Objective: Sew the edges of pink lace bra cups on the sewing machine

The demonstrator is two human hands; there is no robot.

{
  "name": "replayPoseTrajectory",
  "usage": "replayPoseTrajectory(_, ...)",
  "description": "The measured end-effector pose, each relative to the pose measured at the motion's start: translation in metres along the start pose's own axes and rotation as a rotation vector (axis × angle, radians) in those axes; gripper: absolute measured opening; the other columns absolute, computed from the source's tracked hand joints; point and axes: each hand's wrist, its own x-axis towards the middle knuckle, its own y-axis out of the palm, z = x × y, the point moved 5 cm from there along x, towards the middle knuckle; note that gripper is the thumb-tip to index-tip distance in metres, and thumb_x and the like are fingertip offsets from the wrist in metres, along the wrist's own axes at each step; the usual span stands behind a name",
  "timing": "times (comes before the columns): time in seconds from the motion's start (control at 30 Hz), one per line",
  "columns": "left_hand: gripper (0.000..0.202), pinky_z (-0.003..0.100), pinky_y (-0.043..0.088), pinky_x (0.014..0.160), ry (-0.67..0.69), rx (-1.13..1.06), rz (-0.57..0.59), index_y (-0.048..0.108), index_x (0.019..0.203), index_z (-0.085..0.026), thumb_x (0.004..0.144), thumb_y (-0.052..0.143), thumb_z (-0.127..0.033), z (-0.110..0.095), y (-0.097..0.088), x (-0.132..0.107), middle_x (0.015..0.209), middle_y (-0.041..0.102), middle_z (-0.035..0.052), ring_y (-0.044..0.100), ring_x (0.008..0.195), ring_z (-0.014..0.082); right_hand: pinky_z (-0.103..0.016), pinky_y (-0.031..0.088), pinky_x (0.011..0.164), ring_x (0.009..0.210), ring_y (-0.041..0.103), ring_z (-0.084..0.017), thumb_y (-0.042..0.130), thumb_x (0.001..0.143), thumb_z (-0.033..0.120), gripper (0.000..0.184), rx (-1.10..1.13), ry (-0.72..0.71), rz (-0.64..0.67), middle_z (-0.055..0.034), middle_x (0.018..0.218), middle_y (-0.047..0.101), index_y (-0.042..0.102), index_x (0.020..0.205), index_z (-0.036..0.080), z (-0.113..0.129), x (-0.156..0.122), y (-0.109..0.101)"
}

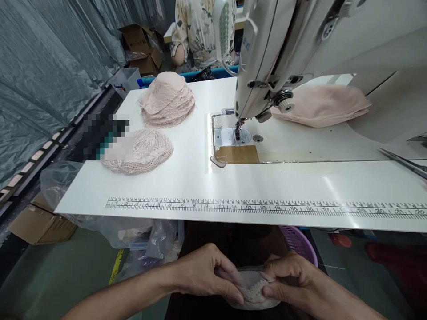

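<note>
Over my lap, below the table edge, my left hand [211, 272] pinches one side of a pale lace-trimmed fabric cup [256, 291]. The thumb and fingers of my right hand [292, 276] grip its other side. The lace edge lies between both thumbs, and part of the cup is hidden behind my fingers. On the table [187, 182] in front of me are a stack of pink fabric cups [168, 100] and, nearer, a pile of pale lace pieces [147, 151].
A sewing machine [263, 58] stands on the table, with folded pink fabric [327, 104] under its arm. Scissors [405, 163] lie at the right. A purple basket [302, 243] is below the table. A person [200, 31] sits beyond it. Cardboard boxes [43, 222] are at the left.
</note>
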Motion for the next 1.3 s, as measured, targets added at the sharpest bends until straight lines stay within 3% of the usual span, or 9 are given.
replayPoseTrajectory(0.23, 0.024, 0.018, 0.046, 0.065, -0.001, 0.048, -0.006, 0.073, 0.09, -0.017, 0.066, 0.072, -0.021, 0.002, -0.001, -0.001, 0.074, 0.071, 0.0012, 0.061, 0.065, 0.0112, -0.024, 0.032, 0.059, 0.061, 0.04, -0.011, 0.061, 0.079, 0.048, 0.033, -0.069, 0.044, -0.008, 0.0032, 0.061, 0.046, 0.062, 0.061, 0.02, -0.005, -0.005, -0.003)
replayPoseTrajectory(0.57, 0.04, 0.019, 0.046, 0.068, 0.024, 0.081, 0.029, 0.07, 0.099, -0.019, 0.066, 0.055, -0.003, -0.001, 0.001, -0.002, 0.084, 0.071, -0.0003, 0.063, 0.072, 0.0117, -0.025, 0.034, 0.06, 0.063, 0.043, -0.012, 0.058, 0.082, 0.045, 0.03, -0.14, 0.054, -0.03, 0.0026, 0.063, 0.05, 0.061, 0.064, 0.02, -0.011, -0.001, -0.001)
replayPoseTrajectory(0.63, 0.035, 0.018, 0.044, 0.065, 0.037, 0.122, 0.033, 0.07, 0.099, -0.019, 0.067, 0.061, -0.008, -0.005, 0.001, -0.003, 0.079, 0.07, -0.0009, 0.061, 0.07, 0.0115, -0.024, 0.034, 0.059, 0.06, 0.041, -0.011, 0.057, 0.082, 0.045, 0.033, -0.172, 0.054, -0.04, 0.0035, 0.06, 0.046, 0.057, 0.061, 0.02, -0.011, 0.0, 0.001)
replayPoseTrajectory(0.77, 0.029, 0.017, 0.04, 0.058, 0.027, 0.147, -0.019, 0.073, 0.085, -0.015, 0.063, 0.076, -0.033, -0.006, 0.002, 0.001, 0.066, 0.063, -0.0012, 0.055, 0.063, 0.0109, -0.023, 0.033, 0.057, 0.058, 0.042, -0.01, 0.055, 0.084, 0.039, 0.03, -0.253, 0.036, -0.051, 0.0041, 0.06, 0.047, 0.055, 0.061, 0.019, -0.009, 0.003, 0.003)
replayPoseTrajectory(0.87, 0.023, 0.016, 0.035, 0.051, 0.031, 0.138, -0.069, 0.073, 0.075, -0.013, 0.067, 0.073, -0.034, -0.003, 0.002, 0.006, 0.058, 0.057, -0.0027, 0.048, 0.055, 0.0075, -0.022, 0.033, 0.057, 0.061, 0.044, -0.01, 0.052, 0.086, 0.037, 0.027, -0.271, 0.028, -0.059, 0.0037, 0.062, 0.051, 0.06, 0.065, 0.02, -0.006, 0.004, 0.002)
replayPoseTrajectory(1.03, 0.022, 0.016, 0.032, 0.048, -0.001, 0.098, -0.055, 0.072, 0.072, -0.012, 0.065, 0.072, -0.033, 0.003, 0.001, 0.009, 0.054, 0.053, -0.0036, 0.042, 0.051, 0.0064, -0.022, 0.035, 0.059, 0.064, 0.047, -0.011, 0.063, 0.078, 0.038, 0.017, -0.3, 0.089, -0.029, 0.0035, 0.066, 0.057, 0.066, 0.072, 0.023, -0.007, 0.001, 0.0)
replayPoseTrajectory(1.3, 0.029, 0.016, 0.026, 0.045, 0.008, 0.147, -0.042, 0.073, 0.073, -0.013, 0.066, 0.073, -0.042, 0.004, -0.002, 0.006, 0.05, 0.048, -0.0046, 0.036, 0.049, 0.0056, -0.021, 0.035, 0.056, 0.062, 0.046, -0.01, 0.057, 0.082, 0.044, 0.029, -0.29, 0.093, -0.029, 0.0022, 0.063, 0.052, 0.066, 0.068, 0.019, -0.009, 0.003, 0.001)
